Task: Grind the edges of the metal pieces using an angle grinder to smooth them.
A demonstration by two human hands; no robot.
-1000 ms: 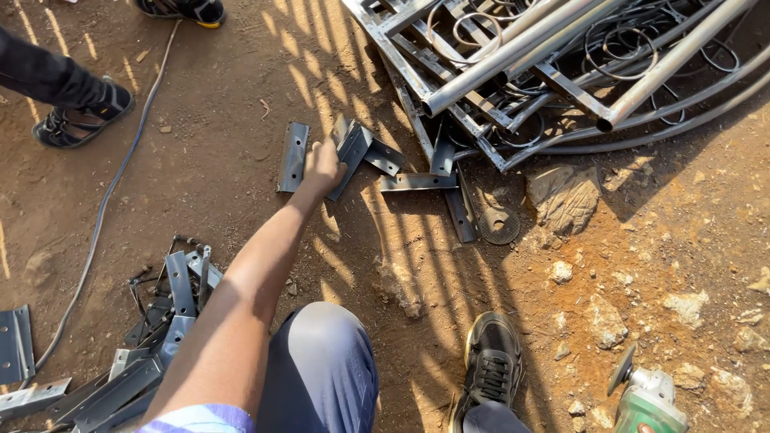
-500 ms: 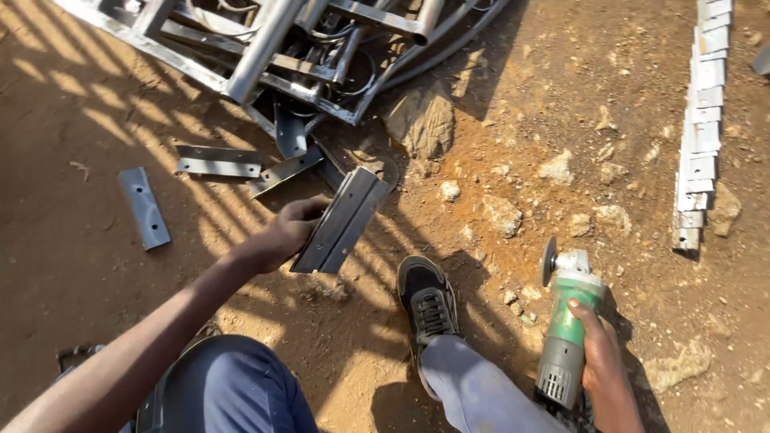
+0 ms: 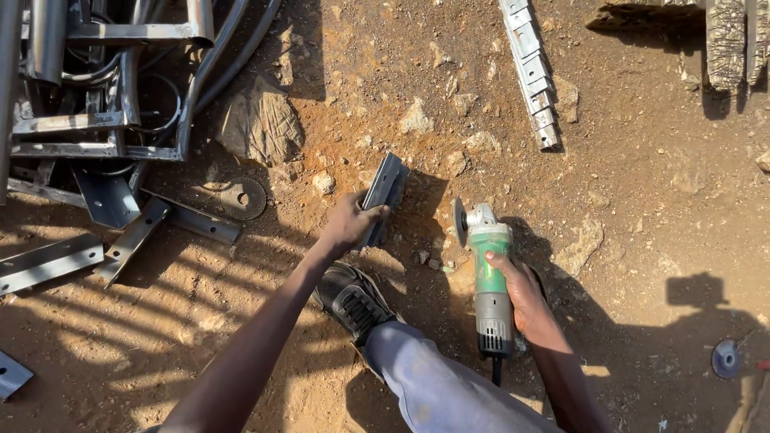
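Closest to me is my grey trouser leg point(image 3: 437, 385), stretched forward, with my black shoe point(image 3: 353, 298) planted on the reddish dirt ground point(image 3: 642, 200). My right hand point(image 3: 521, 293) is wrapped around the body of a green angle grinder point(image 3: 489, 277), fingers closed over the casing, its disc end pointing away from me and resting low near the soil. A little to the left of it, just past the toe of my shoe, my left hand point(image 3: 350, 224) grips the near end of a dark steel channel piece point(image 3: 383, 195); the piece tilts up and away from my fingers, its far end over the stony patch. The channel and the grinder's disc are near each other but apart. Off to my left lie several loose flat metal brackets point(image 3: 132, 236) and a round disc point(image 3: 243, 198) on the ground, with a big rock point(image 3: 265, 124) beyond. Farther still, a pile of welded steel frames point(image 3: 104, 80) fills the upper left corner, and a row of stacked metal pieces point(image 3: 531, 68) runs along the dirt at the top.
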